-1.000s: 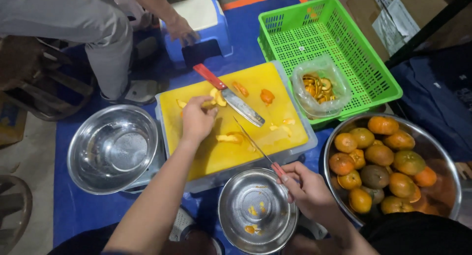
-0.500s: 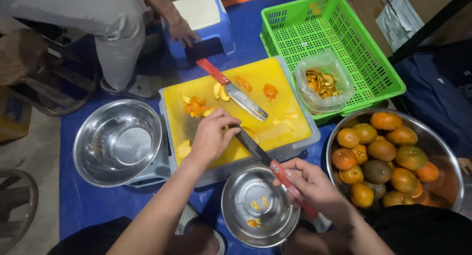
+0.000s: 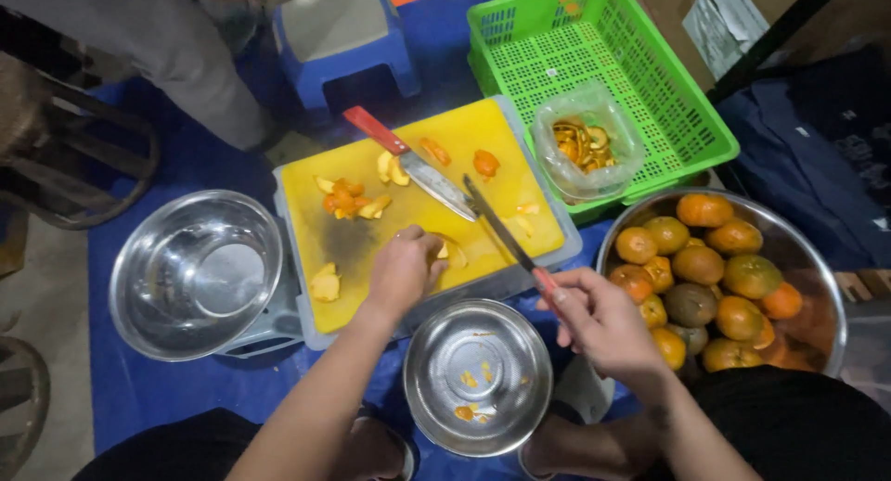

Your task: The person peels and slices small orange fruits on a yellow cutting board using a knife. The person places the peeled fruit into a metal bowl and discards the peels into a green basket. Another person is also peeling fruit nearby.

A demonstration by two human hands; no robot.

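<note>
Three steel bowls ring the work on a blue floor mat. The largest bowl, at the right, is heaped with whole oranges, some orange, some greenish. Above it sits a green plastic basket holding a clear bag of peels. At the left lies an empty steel bowl. Between these stands the yellow cutting board, set on a grey tray, with a small pile of orange pieces near its upper left, a few more scattered slices, and one pale piece at its lower left edge. A second, red-handled knife lies idle across the board's upper half. A blue plastic stool stands beyond the board, next to another person's grey trouser leg. The smallest bowl, just below the board, holds a few bits of peel.

The left hand rests on the near edge of the board, its fingers curled closed over an orange slice, pressing it down. The right hand grips the handle of a slim knife, fingers wrapped shut around it, the blade angled up across the board, its tip near the idle knife's blade, apart from the held slice.
</note>
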